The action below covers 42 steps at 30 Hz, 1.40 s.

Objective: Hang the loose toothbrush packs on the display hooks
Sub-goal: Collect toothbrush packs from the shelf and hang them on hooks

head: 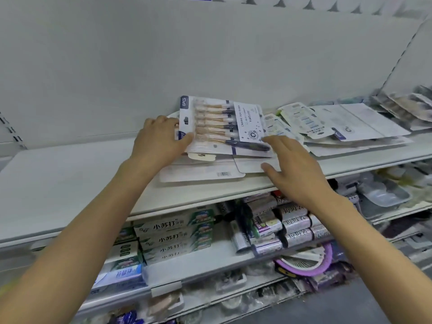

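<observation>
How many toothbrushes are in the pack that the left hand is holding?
6. They lie side by side in the 6PCS pack, stacked from its far edge to its near edge, heads toward the left hand, handles toward the right hand. The label card partly hides the handles.

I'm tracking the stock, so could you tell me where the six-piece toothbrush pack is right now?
The six-piece toothbrush pack lies centre frame, topping a pile on the upper shelf, between the left hand and right hand.

My toothbrush pack [224, 127] looks like glossy clear plastic over matt white card; the shelf [70, 178] looks smooth, matt grey.
</observation>
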### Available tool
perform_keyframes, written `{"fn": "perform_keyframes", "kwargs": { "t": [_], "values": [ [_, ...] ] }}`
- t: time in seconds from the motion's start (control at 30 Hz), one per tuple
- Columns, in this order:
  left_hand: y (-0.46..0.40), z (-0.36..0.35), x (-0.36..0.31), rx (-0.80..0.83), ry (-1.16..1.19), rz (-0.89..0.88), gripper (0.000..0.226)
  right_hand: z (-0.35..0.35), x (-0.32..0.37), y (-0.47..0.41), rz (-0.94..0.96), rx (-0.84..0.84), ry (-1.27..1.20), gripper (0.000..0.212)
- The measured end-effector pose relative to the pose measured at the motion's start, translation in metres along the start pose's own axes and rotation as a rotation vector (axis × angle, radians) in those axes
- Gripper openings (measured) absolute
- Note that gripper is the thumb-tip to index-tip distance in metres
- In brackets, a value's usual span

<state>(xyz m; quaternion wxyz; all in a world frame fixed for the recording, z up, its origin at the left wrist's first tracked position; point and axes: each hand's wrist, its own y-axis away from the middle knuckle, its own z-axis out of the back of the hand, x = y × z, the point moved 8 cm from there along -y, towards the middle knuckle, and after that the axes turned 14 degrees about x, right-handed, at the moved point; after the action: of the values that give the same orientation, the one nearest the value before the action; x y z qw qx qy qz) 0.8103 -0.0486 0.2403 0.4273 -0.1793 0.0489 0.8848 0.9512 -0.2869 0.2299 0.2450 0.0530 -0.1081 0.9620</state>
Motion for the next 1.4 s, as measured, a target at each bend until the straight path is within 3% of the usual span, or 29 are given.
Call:
{"fn": "perform_keyframes", "kwargs": {
  "t": [0.1,0.23,0.4,0.53,0.67,0.87,1.07,1.27,1.4],
  "values": [
    [-0.003,0.002,-0.004,-0.018,0.127,0.007,0.049,-0.01,-0.015,-0.018,0.033,0.057,-0.001,0.058],
    [0.004,0.008,-0.02,-0.042,0.519,-0.052,0.03,-0.018,-0.027,-0.038,0.089,0.066,-0.06,0.059],
    [0.02,0.011,-0.051,-0.162,0.934,-0.152,0.059,-0.007,-0.028,-0.055,0.198,0.043,-0.161,0.059],
    [0.025,0.001,-0.08,-0.161,1.211,-0.156,0.032,0.0,-0.009,-0.059,0.308,-0.022,-0.204,0.052],
    [0.026,-0.023,-0.09,-0.133,1.242,-0.065,0.039,-0.008,0.017,-0.058,0.4,-0.01,-0.219,0.053],
    [0.048,-0.011,-0.045,-0.362,1.385,0.047,0.023,0.0,0.019,-0.056,0.486,-0.039,-0.288,0.063],
    [0.084,0.004,0.016,-0.537,1.578,0.171,0.023,-0.011,0.028,-0.073,0.491,0.014,-0.14,0.067],
    [0.131,0.015,0.064,-0.672,1.57,0.256,0.003,-0.03,0.05,-0.1,0.556,-0.009,0.044,0.044],
    [0.172,0.023,0.089,-0.759,1.515,0.323,0.01,-0.008,0.061,-0.103,0.574,-0.036,-0.012,0.028]
  ]
}}
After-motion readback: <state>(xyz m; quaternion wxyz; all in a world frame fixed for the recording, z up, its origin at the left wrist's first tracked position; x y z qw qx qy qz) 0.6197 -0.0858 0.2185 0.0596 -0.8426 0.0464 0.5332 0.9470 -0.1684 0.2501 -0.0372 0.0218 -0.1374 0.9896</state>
